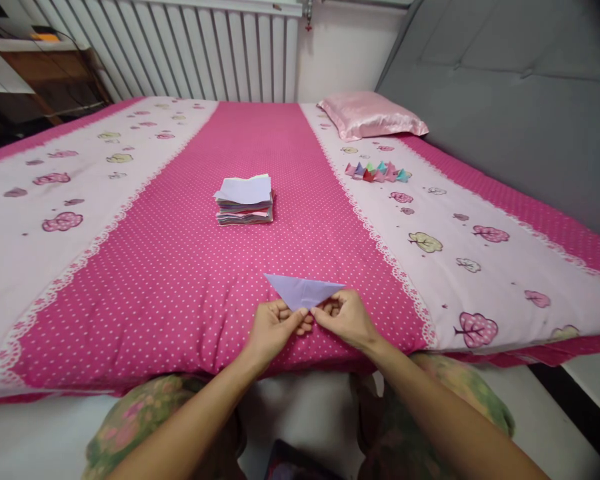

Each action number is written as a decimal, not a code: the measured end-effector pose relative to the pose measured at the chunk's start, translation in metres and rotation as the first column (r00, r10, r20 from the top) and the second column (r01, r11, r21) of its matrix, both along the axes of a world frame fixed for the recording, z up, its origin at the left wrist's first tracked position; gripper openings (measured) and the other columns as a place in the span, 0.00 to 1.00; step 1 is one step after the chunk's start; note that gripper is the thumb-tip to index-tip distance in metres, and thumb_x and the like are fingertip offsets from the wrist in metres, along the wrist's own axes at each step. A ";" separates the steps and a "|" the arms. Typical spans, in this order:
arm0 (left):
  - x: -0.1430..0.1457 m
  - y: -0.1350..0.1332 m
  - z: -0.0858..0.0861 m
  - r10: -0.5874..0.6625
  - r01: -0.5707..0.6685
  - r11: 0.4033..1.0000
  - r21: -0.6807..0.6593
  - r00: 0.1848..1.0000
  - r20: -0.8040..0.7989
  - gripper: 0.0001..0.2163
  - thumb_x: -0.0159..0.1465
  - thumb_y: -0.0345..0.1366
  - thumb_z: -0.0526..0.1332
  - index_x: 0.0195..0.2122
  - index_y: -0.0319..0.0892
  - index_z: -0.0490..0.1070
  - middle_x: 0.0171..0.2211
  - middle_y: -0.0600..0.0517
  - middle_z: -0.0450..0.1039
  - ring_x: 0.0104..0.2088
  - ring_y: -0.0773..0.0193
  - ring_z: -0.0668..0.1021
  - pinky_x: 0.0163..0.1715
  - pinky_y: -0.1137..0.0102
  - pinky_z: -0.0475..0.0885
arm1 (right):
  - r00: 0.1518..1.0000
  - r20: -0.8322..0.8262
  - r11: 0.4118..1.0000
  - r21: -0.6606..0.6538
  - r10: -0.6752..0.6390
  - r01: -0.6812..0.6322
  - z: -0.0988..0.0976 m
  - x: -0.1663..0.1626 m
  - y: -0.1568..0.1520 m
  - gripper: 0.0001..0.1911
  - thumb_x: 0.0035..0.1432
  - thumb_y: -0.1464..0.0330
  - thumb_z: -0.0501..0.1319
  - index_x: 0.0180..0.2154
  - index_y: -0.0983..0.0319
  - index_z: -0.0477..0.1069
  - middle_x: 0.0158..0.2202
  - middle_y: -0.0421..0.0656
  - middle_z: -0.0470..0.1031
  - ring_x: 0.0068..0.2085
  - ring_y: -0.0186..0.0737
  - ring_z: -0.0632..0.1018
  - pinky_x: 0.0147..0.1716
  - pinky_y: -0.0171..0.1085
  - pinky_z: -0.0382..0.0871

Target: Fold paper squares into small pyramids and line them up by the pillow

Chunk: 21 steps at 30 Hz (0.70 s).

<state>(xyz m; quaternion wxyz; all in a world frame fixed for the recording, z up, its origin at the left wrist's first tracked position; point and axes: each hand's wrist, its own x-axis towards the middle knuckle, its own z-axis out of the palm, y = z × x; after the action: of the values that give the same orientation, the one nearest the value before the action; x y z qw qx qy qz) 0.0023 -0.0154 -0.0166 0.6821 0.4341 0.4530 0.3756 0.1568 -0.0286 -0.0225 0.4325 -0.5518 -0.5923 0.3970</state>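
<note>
A lilac paper folded into a triangle [303, 291] lies on the pink dotted bedspread [180, 280] near the bed's front edge. My left hand [276, 328] pinches its lower point from the left, fingers closed on the paper. From the right, my right hand [345, 316] pinches the same corner. Both hands meet at the triangle's near tip.
A stack of square coloured papers [245, 200] sits mid-bed beyond the hands. A row of small folded paper pieces [377, 172] lies at the right, near a pink pillow [373, 115]. A grey headboard [520, 107] bounds the right side, a radiator [200, 50] the far wall.
</note>
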 end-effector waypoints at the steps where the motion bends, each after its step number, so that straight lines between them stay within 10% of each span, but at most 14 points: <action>1: 0.000 0.000 -0.001 -0.003 0.003 1.000 0.005 1.000 0.001 0.15 0.44 0.43 0.70 0.24 0.34 0.74 0.19 0.48 0.76 0.20 0.68 0.76 0.22 0.76 0.71 | 1.000 0.012 1.000 -0.001 -0.011 0.011 0.000 -0.001 0.000 0.07 0.45 0.69 0.61 0.19 0.64 0.70 0.16 0.39 0.69 0.16 0.29 0.66 0.14 0.29 0.57; 21: -0.003 0.001 0.001 -0.064 0.062 0.997 -0.046 0.998 -0.026 0.18 0.41 0.45 0.71 0.23 0.34 0.72 0.20 0.48 0.76 0.19 0.68 0.76 0.20 0.76 0.71 | 0.988 -0.040 0.989 -0.012 -0.151 0.151 0.007 0.007 0.003 0.04 0.39 0.71 0.58 0.17 0.64 0.65 0.15 0.35 0.62 0.18 0.27 0.61 0.16 0.28 0.54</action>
<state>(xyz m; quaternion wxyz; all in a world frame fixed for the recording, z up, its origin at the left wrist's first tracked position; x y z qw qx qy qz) -0.0006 -0.0141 -0.0160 0.6971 0.4376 0.4567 0.3376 0.1634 -0.0257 -0.0160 0.4709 -0.5887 -0.5380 0.3772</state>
